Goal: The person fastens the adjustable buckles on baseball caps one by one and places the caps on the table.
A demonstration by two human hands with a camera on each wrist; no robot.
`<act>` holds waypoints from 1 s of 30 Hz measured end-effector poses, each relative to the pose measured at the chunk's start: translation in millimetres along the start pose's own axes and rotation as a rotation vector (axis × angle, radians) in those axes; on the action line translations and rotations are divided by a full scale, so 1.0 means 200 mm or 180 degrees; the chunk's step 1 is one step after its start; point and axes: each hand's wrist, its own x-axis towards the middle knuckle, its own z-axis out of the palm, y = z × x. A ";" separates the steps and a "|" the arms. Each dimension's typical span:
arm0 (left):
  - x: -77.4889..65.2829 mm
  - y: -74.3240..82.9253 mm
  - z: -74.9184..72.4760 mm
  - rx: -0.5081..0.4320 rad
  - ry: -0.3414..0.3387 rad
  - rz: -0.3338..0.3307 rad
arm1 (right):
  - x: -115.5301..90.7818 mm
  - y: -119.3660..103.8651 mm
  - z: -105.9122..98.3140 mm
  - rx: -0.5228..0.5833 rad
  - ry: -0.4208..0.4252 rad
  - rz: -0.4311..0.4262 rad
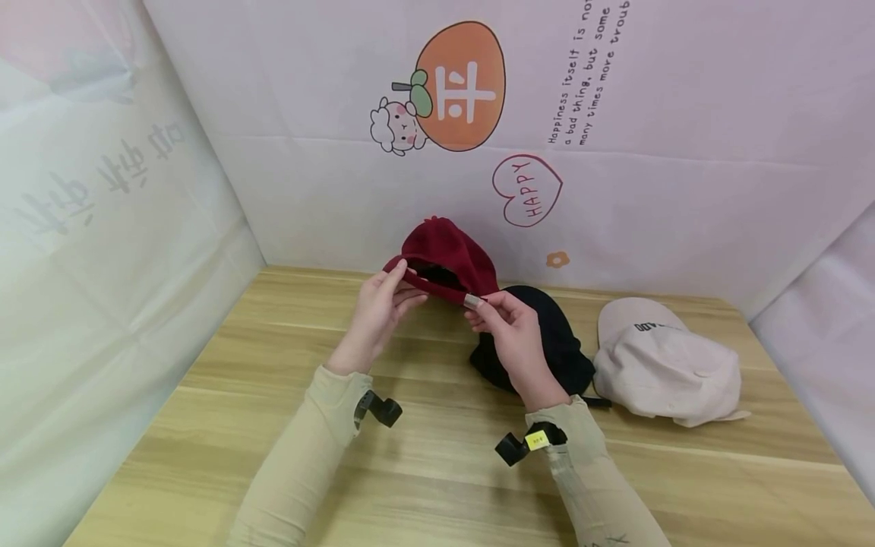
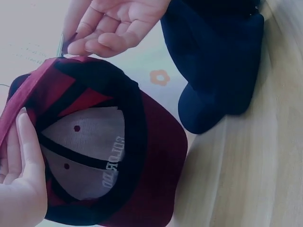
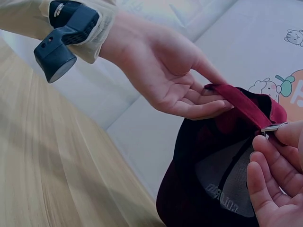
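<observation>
A dark red baseball cap (image 1: pixel 451 247) is held up between both hands near the back wall, its inside facing me. My left hand (image 1: pixel 381 304) pinches the left part of its back strap (image 3: pixel 241 105) between thumb and fingers. At the strap's other end, my right hand (image 1: pixel 509 330) pinches the silver metal buckle (image 1: pixel 472 301) with thumb and forefinger. In the left wrist view, the cap's dark sweatband (image 2: pixel 132 123) and pale front lining (image 2: pixel 90 142) with reversed lettering show. A black cap (image 1: pixel 554 334) on the table lies behind my right hand and is partly covered by it.
To the right of the black cap, a pale beige cap (image 1: pixel 670 365) with dark lettering sits on the wooden table (image 1: pixel 424 471). A printed white cloth (image 1: pixel 328 190) rises along the table's back edge, with another cloth (image 1: pixel 89 251) on the left.
</observation>
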 end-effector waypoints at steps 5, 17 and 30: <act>0.00 -0.02 -0.01 -0.0056 0.0126 0.0023 | 0.00 -0.01 0.00 0.0053 0.0007 -0.0019; -0.02 -0.05 0.01 -0.0001 0.0229 0.0173 | 0.00 -0.01 -0.02 0.0048 0.0143 -0.0161; -0.02 -0.04 0.01 -0.0022 0.0211 0.0242 | 0.00 0.00 -0.04 0.0001 0.0139 -0.0176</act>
